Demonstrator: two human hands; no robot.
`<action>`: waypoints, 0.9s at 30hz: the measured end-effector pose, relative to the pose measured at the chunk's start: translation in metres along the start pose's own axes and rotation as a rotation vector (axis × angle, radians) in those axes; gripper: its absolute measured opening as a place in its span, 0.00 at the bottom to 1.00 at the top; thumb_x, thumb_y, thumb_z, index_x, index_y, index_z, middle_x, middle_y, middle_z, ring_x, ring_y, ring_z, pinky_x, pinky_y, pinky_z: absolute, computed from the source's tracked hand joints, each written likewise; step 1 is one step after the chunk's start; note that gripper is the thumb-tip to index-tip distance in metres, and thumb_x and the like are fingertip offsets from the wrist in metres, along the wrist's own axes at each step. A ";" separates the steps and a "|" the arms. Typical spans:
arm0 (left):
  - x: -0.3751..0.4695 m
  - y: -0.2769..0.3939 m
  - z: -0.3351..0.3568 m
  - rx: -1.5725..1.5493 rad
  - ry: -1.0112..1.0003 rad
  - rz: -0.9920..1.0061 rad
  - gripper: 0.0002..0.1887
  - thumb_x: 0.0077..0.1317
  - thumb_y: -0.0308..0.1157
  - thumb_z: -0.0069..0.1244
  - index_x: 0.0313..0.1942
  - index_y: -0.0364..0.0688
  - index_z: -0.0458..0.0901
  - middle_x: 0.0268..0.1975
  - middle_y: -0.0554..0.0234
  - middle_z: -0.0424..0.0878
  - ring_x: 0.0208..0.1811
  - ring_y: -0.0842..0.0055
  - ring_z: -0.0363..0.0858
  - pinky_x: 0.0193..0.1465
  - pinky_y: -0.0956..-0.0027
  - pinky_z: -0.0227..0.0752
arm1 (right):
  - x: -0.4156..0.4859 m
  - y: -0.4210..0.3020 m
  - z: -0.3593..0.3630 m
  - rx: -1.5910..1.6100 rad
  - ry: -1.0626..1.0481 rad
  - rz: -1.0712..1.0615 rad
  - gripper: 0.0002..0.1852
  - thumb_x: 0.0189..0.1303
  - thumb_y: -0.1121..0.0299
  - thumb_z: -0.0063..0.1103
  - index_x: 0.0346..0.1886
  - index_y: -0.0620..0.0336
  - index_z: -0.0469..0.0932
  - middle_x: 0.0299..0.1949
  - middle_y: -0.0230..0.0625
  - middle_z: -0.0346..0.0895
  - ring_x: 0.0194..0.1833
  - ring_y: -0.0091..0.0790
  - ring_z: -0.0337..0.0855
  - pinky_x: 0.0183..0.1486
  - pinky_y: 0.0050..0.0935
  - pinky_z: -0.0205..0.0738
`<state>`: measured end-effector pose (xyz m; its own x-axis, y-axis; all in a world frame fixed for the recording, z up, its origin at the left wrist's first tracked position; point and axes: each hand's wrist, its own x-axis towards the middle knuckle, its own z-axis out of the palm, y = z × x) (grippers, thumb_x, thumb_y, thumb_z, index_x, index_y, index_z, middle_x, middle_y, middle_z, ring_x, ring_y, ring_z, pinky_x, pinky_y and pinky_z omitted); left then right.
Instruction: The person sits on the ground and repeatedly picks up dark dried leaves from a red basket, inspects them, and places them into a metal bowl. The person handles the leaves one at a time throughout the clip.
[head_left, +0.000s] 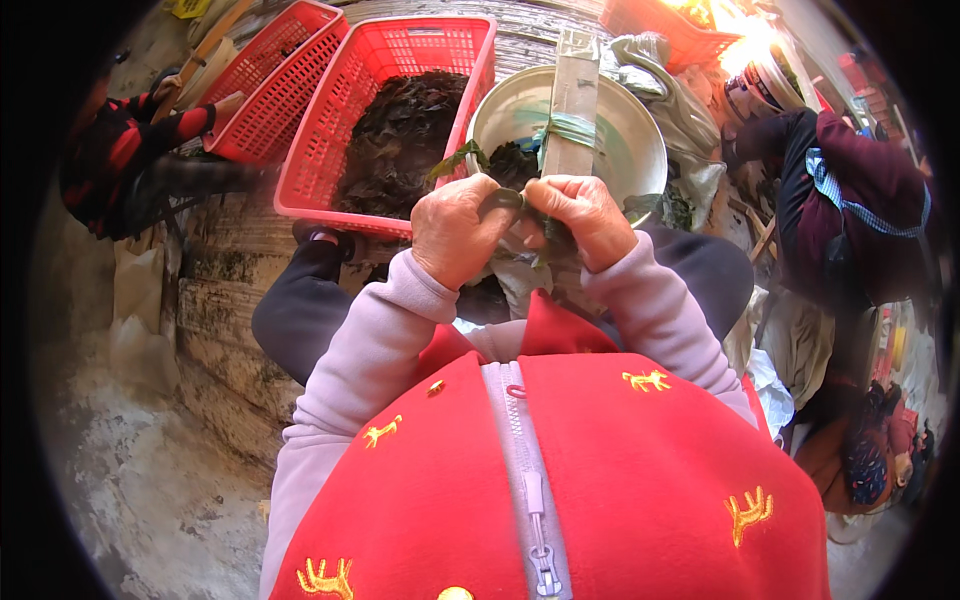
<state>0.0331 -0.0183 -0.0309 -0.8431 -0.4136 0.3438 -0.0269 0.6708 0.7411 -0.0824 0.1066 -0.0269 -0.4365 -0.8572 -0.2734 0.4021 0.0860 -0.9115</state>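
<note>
My left hand pinches a strip of dark green seaweed between thumb and fingers. Close beside it, my right hand grips the same seaweed with thumb and forefinger. Both hands are over the near rim of a pale round basin. A flat wooden board lies across the basin, bound with a light green tie. Dark seaweed lies inside the basin. Another green piece hangs over the basin's left rim. My fingers partly hide the held strip.
Left of the basin stands a red plastic crate holding dark wet seaweed; a second red crate adjoins it. One person sits at the left, another at the right. Cloth sacking lies beside the basin.
</note>
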 end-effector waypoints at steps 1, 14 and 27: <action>-0.001 -0.001 0.003 0.041 0.034 -0.056 0.07 0.51 0.32 0.53 0.27 0.39 0.77 0.26 0.56 0.79 0.29 0.63 0.79 0.31 0.67 0.72 | -0.002 -0.002 0.000 -0.074 -0.004 -0.030 0.10 0.55 0.66 0.62 0.28 0.64 0.79 0.17 0.28 0.73 0.17 0.17 0.70 0.19 0.15 0.63; 0.000 -0.019 -0.012 -1.275 -0.343 -0.414 0.12 0.52 0.15 0.51 0.34 0.39 0.71 0.32 0.66 0.76 0.31 0.84 0.74 0.35 0.81 0.69 | -0.010 0.023 0.003 0.511 -0.533 0.106 0.09 0.57 0.68 0.58 0.29 0.65 0.76 0.13 0.23 0.60 0.13 0.16 0.52 0.16 0.19 0.44; -0.014 -0.015 -0.026 -0.798 -0.133 -0.347 0.07 0.59 0.25 0.50 0.23 0.37 0.74 0.19 0.72 0.72 0.18 0.91 0.64 0.19 0.84 0.53 | -0.020 -0.012 0.011 -0.040 0.029 -0.019 0.04 0.54 0.73 0.61 0.30 0.64 0.80 0.21 0.26 0.74 0.20 0.13 0.65 0.22 0.13 0.57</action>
<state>0.0598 -0.0383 -0.0315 -0.9141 -0.4054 -0.0086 0.0485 -0.1302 0.9903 -0.0695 0.1168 -0.0069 -0.4671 -0.8439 -0.2639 0.3614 0.0902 -0.9280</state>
